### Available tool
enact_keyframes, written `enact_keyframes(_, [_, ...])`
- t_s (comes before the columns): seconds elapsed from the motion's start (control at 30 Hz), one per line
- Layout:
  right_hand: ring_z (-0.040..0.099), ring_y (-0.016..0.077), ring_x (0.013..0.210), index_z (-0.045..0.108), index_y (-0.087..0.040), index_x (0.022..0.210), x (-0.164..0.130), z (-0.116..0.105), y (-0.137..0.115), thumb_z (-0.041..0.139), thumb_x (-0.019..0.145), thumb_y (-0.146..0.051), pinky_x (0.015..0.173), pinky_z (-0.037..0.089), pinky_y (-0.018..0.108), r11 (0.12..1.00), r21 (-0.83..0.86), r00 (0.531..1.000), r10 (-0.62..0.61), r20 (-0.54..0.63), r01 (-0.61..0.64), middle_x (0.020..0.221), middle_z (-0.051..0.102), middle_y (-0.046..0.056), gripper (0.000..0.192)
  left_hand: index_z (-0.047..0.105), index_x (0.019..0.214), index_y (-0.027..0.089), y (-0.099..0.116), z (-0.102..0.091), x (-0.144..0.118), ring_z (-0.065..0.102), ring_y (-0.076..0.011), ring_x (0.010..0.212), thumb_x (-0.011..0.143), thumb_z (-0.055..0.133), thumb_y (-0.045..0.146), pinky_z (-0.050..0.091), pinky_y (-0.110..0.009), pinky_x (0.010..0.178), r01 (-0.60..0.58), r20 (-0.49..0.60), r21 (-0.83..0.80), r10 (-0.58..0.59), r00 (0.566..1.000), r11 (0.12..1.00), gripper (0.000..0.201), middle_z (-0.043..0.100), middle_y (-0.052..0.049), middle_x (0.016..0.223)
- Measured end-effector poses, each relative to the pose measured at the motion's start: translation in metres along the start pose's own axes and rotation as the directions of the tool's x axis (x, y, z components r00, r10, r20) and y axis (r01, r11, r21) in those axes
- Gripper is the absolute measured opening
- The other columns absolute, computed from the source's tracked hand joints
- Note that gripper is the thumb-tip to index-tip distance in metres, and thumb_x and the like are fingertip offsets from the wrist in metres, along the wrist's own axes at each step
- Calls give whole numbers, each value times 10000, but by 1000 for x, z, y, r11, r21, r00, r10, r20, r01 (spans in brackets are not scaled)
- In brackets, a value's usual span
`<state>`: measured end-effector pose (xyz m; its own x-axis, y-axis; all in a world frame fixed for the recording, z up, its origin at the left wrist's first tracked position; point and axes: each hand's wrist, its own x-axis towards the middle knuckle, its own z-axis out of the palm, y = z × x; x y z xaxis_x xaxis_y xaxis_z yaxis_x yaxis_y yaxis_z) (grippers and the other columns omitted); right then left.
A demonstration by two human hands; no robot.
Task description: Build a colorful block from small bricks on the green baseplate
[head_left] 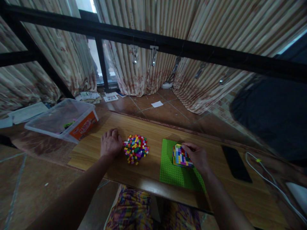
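Note:
My left hand rests on the wooden table, fingers loosely bent and slightly apart, holding nothing I can see. Just to its right lies a loose pile of small multicoloured building bricks. A green studded baseplate lies further right. On it stands a low block built of coloured bricks, with rows of studs facing up. My right hand reaches over the baseplate, thumb and forefinger pinched at the top right edge of the block. Whatever sits between those fingertips is too small and hidden to make out.
A black phone lies on the table at right, near a white cable. Left of the table stands a clear plastic box with an orange label. Black metal bars cross before the curtains.

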<state>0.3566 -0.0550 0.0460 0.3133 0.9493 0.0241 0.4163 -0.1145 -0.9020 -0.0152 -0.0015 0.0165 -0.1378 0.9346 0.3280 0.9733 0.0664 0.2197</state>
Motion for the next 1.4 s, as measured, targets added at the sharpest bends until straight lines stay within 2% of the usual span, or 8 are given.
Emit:
enact_keyframes(0.63, [696,232,776,768,-193,790,0,0,-3,729,671,-505,744,542,367,1000,-13,1000,24,1,-24,834,764,61,336,577,1229,136,1,0,0,516,-333,1137,892,419,274,390,-469,973,29,29,-24,-28,999,999,397,589,-152,1265])
enact_keyframes(0.93, [699,235,770,771,-194,803,3,1,1,717,697,-516,755,544,378,999,-35,1000,-21,18,21,844,766,65,343,581,1222,136,2,-2,1,521,-331,1141,890,423,271,393,-461,970,29,25,-29,-28,999,999,391,594,-151,1263])
enact_keyframes(1.03, [697,246,795,769,-190,839,2,-2,3,701,714,-525,781,539,399,997,-52,998,-59,-5,59,869,764,75,364,591,1197,132,1,-1,1,529,-329,1124,886,426,270,401,-463,955,21,26,-22,-20,999,1000,378,601,-152,1249])
enact_keyframes(1.1, [684,257,861,758,-184,868,-3,-5,-1,663,751,-535,847,515,430,994,-66,994,-92,-65,88,918,755,89,382,598,1178,131,0,-1,1,532,-325,1113,885,429,266,406,-457,947,21,20,-10,-20,1000,1000,365,608,-148,1240])
enact_keyframes(1.17, [658,261,924,743,-185,881,-13,-6,-10,624,797,-525,907,477,451,979,-121,972,-181,-152,163,960,739,97,369,599,1174,130,0,0,0,534,-319,1106,887,428,261,406,-451,951,17,13,-1,-17,1000,1000,359,612,-141,1237])
enact_keyframes(1.23, [639,246,937,733,-201,882,-29,-1,-24,595,847,-482,901,471,430,908,-258,906,-381,-184,330,961,723,86,314,597,1180,130,1,0,-1,534,-314,1099,893,425,261,402,-449,960,18,9,3,-18,1000,1000,359,613,-135,1238])
enact_keyframes(1.3, [626,227,947,727,-233,940,-48,12,-37,572,889,-430,880,471,397,848,-301,877,-476,-71,436,975,711,65,256,593,1189,133,2,0,-1,531,-313,1103,897,426,261,401,-447,963,27,15,2,-27,1000,1000,361,609,-131,1249])
enact_keyframes(1.4, [621,209,914,722,-248,949,-75,45,-48,540,928,-338,846,468,363,783,-251,822,-534,197,569,941,707,45,204,591,1191,137,2,0,-2,526,-310,1112,894,437,263,403,-443,959,36,22,-1,-36,999,999,358,602,-128,1259])
